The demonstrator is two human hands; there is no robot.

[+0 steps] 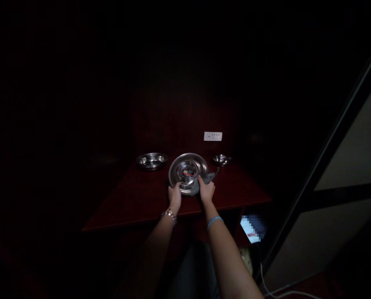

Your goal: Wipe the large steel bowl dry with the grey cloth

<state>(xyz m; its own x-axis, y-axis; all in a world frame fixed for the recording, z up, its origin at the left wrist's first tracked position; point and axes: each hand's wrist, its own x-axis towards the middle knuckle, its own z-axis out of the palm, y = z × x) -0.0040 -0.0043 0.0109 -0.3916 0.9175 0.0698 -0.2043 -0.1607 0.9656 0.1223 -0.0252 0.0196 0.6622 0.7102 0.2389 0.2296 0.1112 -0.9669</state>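
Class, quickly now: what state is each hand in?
Left hand: closed, holding the round, silver metal dish.
Right hand: closed, holding a crumpled grey fabric cloth against that dish.

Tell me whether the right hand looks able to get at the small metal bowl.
Probably, but it would have to let go first: the right hand holds a gray cloth against the metal plate. Little beyond the cloth's loose end seems to block the small metal bowl.

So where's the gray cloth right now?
Just right of centre in the head view: the gray cloth is in the right hand, at the lower right rim of the round metal plate.
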